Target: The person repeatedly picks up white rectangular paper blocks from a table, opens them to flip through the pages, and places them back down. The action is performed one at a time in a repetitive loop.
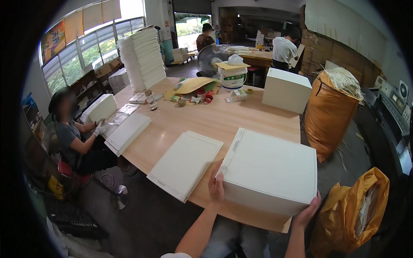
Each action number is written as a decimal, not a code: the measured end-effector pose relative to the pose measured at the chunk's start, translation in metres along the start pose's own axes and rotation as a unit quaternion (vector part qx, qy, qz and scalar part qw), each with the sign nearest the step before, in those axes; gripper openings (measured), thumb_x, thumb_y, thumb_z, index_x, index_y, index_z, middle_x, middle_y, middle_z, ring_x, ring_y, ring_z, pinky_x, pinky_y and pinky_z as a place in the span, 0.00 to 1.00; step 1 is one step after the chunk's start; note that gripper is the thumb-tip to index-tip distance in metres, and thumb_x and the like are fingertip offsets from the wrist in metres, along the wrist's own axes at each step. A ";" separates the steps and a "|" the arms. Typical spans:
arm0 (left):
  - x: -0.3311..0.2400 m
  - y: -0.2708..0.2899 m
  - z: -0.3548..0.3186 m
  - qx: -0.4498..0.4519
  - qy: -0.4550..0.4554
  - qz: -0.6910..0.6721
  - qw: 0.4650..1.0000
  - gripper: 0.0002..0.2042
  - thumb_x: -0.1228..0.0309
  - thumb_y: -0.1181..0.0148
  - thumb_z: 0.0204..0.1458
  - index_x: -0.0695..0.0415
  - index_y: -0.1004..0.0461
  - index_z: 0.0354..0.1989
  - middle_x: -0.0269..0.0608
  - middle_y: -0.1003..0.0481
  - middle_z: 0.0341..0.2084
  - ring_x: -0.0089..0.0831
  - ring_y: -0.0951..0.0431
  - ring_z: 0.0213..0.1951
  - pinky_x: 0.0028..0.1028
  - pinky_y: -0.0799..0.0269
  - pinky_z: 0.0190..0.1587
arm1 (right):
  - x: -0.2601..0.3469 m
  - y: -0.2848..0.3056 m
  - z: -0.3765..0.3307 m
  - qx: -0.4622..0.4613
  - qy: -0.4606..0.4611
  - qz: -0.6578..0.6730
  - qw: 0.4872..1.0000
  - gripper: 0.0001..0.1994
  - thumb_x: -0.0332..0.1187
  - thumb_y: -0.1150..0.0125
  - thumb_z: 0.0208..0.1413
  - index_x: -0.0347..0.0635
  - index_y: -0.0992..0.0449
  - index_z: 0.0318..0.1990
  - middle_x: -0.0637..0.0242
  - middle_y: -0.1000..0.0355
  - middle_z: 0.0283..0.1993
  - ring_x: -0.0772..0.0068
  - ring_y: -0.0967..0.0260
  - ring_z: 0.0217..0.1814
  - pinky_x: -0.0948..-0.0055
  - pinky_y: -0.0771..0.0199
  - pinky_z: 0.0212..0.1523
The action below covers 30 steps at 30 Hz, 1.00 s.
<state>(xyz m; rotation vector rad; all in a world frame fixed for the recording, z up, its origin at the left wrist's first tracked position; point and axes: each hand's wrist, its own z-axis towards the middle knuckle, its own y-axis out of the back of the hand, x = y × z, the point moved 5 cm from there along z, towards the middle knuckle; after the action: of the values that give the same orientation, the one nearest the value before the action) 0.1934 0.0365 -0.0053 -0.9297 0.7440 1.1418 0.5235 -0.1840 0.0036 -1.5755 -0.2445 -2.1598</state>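
Note:
A tall, squared stack of white printed sheets (271, 165) stands at the near right corner of the table. My left hand (216, 182) is pressed against its left side, the thumb near the top edge. At its near right corner my right hand (309, 210) grips the side, fingers along the edge. Between them, both hands hold the stack; its underside is hidden from me. Just left of my left hand lies a lower pile of white sheets (185, 163), slightly fanned, its near corner over the table edge.
The wooden table (172, 124) bears another white stack (286, 91), a bucket (232, 76), tape rolls and a tall pile (140, 60). A gloved co-worker (71, 129) sits at left, handling clear plastic. Orange sacks of paper strips (329, 114) stand at right; two people are farther back.

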 end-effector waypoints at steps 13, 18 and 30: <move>-0.036 0.019 0.012 0.182 0.062 0.096 0.977 0.30 0.61 0.57 0.78 0.59 0.51 0.83 0.48 0.43 0.79 0.36 0.45 0.79 0.32 0.52 0.79 | -0.040 -0.001 0.008 0.026 -0.050 0.120 0.991 0.30 0.54 0.60 0.76 0.37 0.28 0.68 0.60 0.28 0.65 0.64 0.33 0.66 0.62 0.38 0.70; -0.049 0.018 0.029 0.263 0.103 0.219 0.934 0.34 0.51 0.55 0.78 0.57 0.51 0.83 0.54 0.44 0.80 0.42 0.45 0.79 0.36 0.50 0.79 | -0.042 0.006 0.016 0.025 -0.044 0.077 0.996 0.31 0.54 0.59 0.76 0.38 0.29 0.69 0.60 0.29 0.66 0.63 0.35 0.68 0.63 0.41 0.72; -0.052 0.025 0.033 0.259 0.061 0.213 0.940 0.33 0.55 0.52 0.75 0.62 0.47 0.80 0.54 0.37 0.74 0.44 0.37 0.75 0.38 0.44 0.77 | -0.041 0.001 0.008 -0.033 -0.111 0.123 0.986 0.30 0.57 0.58 0.75 0.40 0.27 0.65 0.61 0.29 0.62 0.63 0.34 0.64 0.62 0.40 0.69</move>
<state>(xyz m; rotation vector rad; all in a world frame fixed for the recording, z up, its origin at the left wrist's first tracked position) 0.1568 0.0481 0.0485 -0.4007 1.3183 1.1772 0.5409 -0.1711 -0.0318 -1.7836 -0.0432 -1.8251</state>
